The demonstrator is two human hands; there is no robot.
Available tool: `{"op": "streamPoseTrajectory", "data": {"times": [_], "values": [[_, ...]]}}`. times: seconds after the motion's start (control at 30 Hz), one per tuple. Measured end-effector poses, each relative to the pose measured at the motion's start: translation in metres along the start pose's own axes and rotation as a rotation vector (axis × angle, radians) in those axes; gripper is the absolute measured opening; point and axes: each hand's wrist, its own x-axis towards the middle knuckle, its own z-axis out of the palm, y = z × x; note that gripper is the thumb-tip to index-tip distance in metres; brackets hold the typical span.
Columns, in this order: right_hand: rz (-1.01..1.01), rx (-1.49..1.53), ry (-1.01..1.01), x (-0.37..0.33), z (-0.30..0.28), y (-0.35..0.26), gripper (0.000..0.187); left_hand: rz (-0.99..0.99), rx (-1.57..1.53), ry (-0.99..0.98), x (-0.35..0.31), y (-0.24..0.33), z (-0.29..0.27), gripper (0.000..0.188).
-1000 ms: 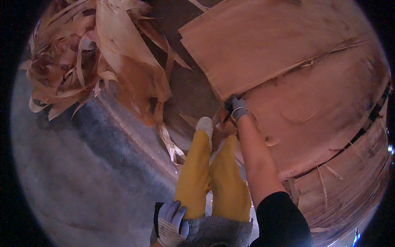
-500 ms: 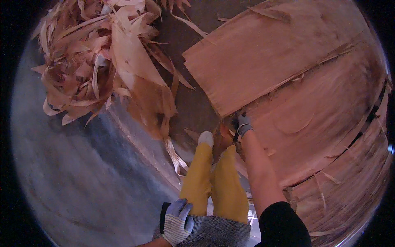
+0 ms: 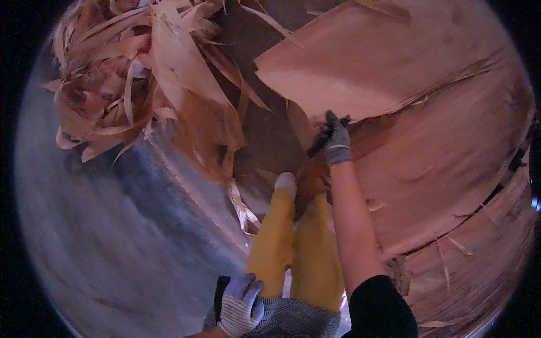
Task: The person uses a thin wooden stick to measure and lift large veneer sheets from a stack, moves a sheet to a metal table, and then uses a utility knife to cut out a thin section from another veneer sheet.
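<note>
Wood veneer sheet (image 3: 360, 62): large, thin, reddish tan; ahead and to the right, over other veneer; near-left corner apparently lifted and curved, paler there
Right hand (image 3: 339, 135): gloved, grey with dark fingers; clamped on the near edge of the sheet, close to that corner; arm stretched forward, nearly straight
Dark slim tool (image 3: 316, 145): against the right hand, slanting down to the left; kind too dim to tell
Left hand (image 3: 242, 307): in a pale striped glove; fingers loosely parted, laid on the left thigh; nothing seen in the grasp
Lower veneer (image 3: 428, 158): broad brown surface to the right of the right arm; ragged seam along the sheet
Veneer scraps (image 3: 107, 84): curled strips and torn pieces, heaped at upper left; well apart from the right hand
Yellow trousers (image 3: 267, 236): between scraps and lower veneer; pale shoe (image 3: 285, 181) beyond
Handling, as judged: thin stock, probably prone to splitting along the grain; best gripped flat, well in from the edge; corner best raised slowly and evenly, without a sharp fold; tool best turned away from the face of the sheet; left hand available for support against sagging
</note>
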Motion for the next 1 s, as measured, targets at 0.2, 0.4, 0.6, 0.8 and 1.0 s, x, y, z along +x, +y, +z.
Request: {"op": "streamPoseTrajectory", "data": {"times": [0.2,0.4,0.6,0.8,1.0], "values": [[0.021,-0.036,-0.21,-0.134,-0.013,-0.089,0.017,-0.04,0.0,0.008,-0.024,0.001,0.0,0.049],[0.029,-0.201,0.083,-0.224,-0.028,-0.095,0.016,-0.047,0.089,0.039,-0.042,0.001,0.002,0.041],[0.05,-0.304,0.159,-0.28,-0.035,-0.101,0.018,-0.041,-0.025,0.183,-0.006,-0.017,0.004,0.042],[0.099,-0.283,0.193,-0.275,-0.056,-0.126,0.02,0.126,-0.12,0.595,0.232,0.037,-0.105,0.042],[0.078,-0.343,0.156,-0.269,-0.061,-0.129,0.025,-0.221,0.252,0.104,0.362,0.021,-0.095,0.062]]}}
